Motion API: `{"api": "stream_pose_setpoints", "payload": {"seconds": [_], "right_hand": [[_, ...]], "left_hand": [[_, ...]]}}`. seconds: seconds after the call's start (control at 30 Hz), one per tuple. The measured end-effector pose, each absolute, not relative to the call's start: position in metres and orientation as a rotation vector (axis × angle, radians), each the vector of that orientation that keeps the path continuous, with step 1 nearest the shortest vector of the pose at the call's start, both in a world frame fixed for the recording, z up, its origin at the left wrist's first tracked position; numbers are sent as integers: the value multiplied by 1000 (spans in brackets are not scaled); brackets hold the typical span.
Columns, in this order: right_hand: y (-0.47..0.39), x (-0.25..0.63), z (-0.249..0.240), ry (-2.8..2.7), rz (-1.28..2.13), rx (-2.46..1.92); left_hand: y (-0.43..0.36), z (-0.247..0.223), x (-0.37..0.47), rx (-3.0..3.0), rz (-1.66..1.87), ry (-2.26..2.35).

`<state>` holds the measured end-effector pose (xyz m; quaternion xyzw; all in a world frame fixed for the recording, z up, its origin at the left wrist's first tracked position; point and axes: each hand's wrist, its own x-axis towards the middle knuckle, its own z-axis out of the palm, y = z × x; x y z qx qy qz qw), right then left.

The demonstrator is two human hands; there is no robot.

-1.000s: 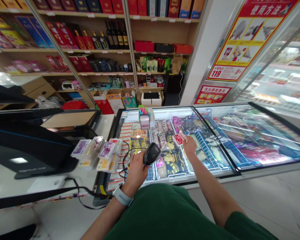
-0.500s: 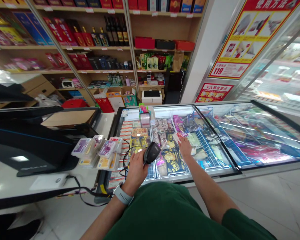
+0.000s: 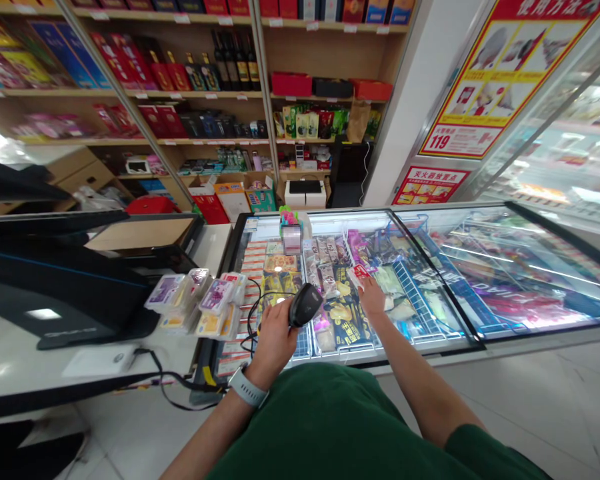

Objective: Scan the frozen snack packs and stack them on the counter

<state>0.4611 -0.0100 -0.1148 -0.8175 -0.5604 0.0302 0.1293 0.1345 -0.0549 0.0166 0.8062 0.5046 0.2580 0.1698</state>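
My left hand (image 3: 276, 337), with a watch on the wrist, is closed around a black handheld scanner (image 3: 305, 305) whose head points right. A black cable (image 3: 253, 310) loops beside it over the freezer's glass top. Farther right, my right hand (image 3: 372, 297) has its fingers on a small red and white packet (image 3: 361, 273), held above the glass. Under the glass lie black and yellow bags (image 3: 347, 320) in wire baskets. Several clear plastic boxes of food (image 3: 220, 297) are stacked left of my left hand, at the counter's edge.
A black monitor or terminal (image 3: 55, 287) stands on the white counter (image 3: 10, 360) at the left, near a white device (image 3: 100, 360). The chest freezer (image 3: 480, 267) extends right. Behind it are a small stand with colourful items (image 3: 289, 217) and shelves (image 3: 205, 95) of bottles and boxes.
The packet in my right hand has tilted slightly, and its red face shows more clearly. My left hand and the scanner have barely moved. The whole view has shifted a little.
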Motion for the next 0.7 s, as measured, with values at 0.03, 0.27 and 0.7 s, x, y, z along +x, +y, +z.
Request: {"api": "stream_pose_setpoints", "payload": {"seconds": [0.03, 0.27, 0.7], "right_hand": [[-11, 461, -115, -1626, 83, -2376], [-16, 460, -117, -1610, 60, -2348], [-22, 434, -113, -1705, 122, -2275]], "left_hand": [[-55, 16, 134, 2291, 739, 1434], [-55, 16, 133, 2262, 779, 1411], [-57, 14, 130, 2235, 818, 1384]]}}
